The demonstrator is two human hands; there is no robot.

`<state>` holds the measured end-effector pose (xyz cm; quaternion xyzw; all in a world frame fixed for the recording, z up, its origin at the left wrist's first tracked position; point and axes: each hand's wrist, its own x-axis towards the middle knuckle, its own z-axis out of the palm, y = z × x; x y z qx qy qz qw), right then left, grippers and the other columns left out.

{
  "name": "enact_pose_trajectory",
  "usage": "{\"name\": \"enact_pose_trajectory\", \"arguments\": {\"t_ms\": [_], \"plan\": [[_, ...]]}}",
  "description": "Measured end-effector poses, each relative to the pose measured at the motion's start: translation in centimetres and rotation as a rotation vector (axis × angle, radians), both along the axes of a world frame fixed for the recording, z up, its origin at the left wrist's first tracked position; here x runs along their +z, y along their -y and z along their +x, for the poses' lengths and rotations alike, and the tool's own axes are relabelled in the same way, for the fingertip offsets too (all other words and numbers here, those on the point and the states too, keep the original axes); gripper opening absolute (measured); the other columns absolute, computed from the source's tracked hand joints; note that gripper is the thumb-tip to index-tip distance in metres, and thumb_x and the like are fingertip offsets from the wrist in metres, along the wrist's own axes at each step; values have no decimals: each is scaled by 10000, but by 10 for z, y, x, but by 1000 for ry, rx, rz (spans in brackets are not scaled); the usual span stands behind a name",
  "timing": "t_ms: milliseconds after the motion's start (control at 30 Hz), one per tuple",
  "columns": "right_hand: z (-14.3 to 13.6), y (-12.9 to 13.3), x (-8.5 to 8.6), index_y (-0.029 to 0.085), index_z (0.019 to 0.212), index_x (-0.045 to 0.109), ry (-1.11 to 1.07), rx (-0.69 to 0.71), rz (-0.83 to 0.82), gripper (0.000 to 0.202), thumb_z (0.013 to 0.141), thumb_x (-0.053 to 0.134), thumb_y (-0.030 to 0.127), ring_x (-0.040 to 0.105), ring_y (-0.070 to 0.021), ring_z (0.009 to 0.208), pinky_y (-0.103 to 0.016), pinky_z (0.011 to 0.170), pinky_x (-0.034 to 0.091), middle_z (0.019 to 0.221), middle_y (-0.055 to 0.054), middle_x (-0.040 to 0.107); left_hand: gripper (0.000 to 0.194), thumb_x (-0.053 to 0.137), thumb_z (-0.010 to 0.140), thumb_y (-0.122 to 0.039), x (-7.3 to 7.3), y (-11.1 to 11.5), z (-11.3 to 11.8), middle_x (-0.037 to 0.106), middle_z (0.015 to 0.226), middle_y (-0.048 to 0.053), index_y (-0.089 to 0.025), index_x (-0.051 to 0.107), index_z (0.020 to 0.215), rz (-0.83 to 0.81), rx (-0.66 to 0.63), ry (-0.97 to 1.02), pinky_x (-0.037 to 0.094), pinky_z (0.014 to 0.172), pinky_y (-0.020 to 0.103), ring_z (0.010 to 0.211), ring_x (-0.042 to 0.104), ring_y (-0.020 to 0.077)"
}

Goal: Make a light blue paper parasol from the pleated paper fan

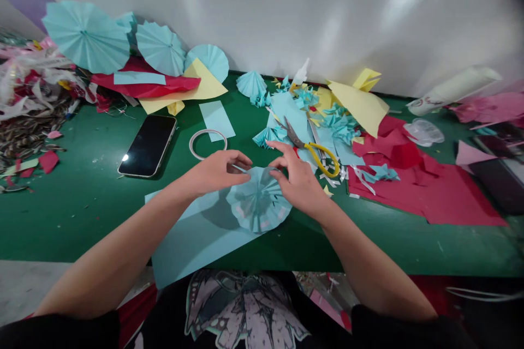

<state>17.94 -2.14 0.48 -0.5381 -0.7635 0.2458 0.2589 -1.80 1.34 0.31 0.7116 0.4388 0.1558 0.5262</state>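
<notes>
Green tabletop (82,223) — one rosette (260,204), two hands (216,172) (301,185)

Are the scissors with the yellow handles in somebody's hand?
No, the scissors lie among paper pieces, while the left hand and right hand are at the pleated blue circle.

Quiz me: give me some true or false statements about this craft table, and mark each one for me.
1. The left hand and right hand are at the pleated light-blue paper disc. True.
2. The rectangular black-screened smartphone lies on red paper. False: it lies on the green tabletop.
3. The yellow-handled metal scissors lie to the right of the thin white ring. True.
4. The right hand grips the scissors. False: they lie apart from both hands.
5. A flat light-blue paper sheet overhangs the tabletop's near edge. True.
</notes>
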Motion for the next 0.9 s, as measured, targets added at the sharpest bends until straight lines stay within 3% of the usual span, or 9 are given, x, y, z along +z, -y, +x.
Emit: {"name": "enact_pose_trajectory", "arguments": {"t_ms": [167, 300, 500, 667, 900], "plan": [[-2, 2, -1, 243, 1245, 374, 10, 40, 17, 509, 775, 482, 80, 592, -167, 759, -360, 750, 420, 783, 3, 651, 280, 576, 723, -331, 1, 5, 7, 653, 930, 54, -179, 585, 959, 5, -1, 31, 489, 663, 258, 811, 620, 161], [-1, 1, 1, 235, 1238, 371, -59, 33, 27, 478, 790, 505, 134, 588, -156, 702, -318, 690, 437, 745, 9, 642, 152, 528, 730, -265, 1, 8, 14, 631, 740, 22, -170, 596, 827, 99, 29, -21, 442, 574, 254, 659, 577, 138], [0, 0, 2, 214, 1237, 345, -83, 17, -17, 492, 779, 504, 135, 589, -147, 723, -292, 676, 444, 770, 0, 626, 130, 483, 698, -170, -3, 6, 13, 622, 758, 14, -175, 577, 788, 278, 125, -87, 414, 609, 266, 678, 547, 135], [-3, 2, 2, 221, 1200, 366, -69, -16, 33, 472, 762, 526, 148, 597, -147, 689, -295, 677, 443, 725, 18, 623, 103, 519, 719, -252, -1, 8, 13, 590, 685, -1, -180, 575, 766, 329, 95, -152, 366, 530, 246, 580, 495, 118], [-6, 4, -2, 210, 1174, 397, -86, -34, 107, 461, 743, 538, 125, 586, -133, 648, -283, 657, 435, 685, 40, 602, 125, 545, 737, -302, -2, 11, 16, 596, 686, -9, -181, 575, 724, 341, 109, -157, 362, 554, 252, 587, 503, 117]]}}
